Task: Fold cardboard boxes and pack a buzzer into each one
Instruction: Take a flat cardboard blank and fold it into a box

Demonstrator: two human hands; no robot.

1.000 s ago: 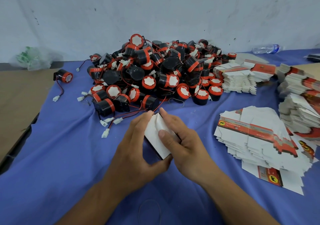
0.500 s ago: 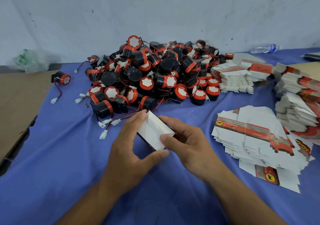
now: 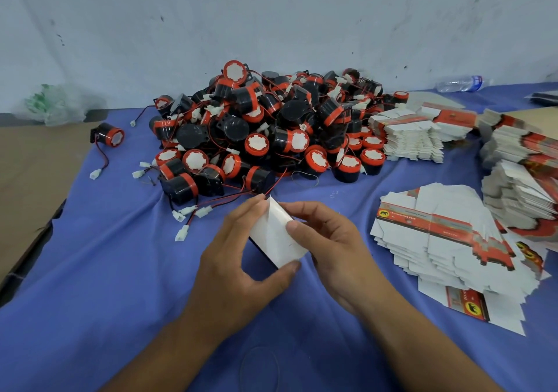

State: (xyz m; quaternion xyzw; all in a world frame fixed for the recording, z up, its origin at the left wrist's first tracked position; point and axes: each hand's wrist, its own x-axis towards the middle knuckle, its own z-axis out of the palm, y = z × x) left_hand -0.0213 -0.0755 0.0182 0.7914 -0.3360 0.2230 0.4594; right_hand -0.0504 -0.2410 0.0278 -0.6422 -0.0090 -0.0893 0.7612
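Box (image 3: 275, 239) edges hidden by left hand (image 3: 235, 270), right hand (image 3: 332, 249).

**The count on the table**

One part-folded box (image 3: 273, 240) in play, one heap of buzzers (image 3: 271, 125) too many to number, one stray buzzer (image 3: 110, 134) out left, four stacks of flat box blanks (image 3: 447, 240), one water bottle (image 3: 460, 83), one plastic bag (image 3: 51, 107).

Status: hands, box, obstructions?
The left hand and right hand grip the cardboard box. No buzzer picked. The buzzer pile and its loose wires lie just beyond.
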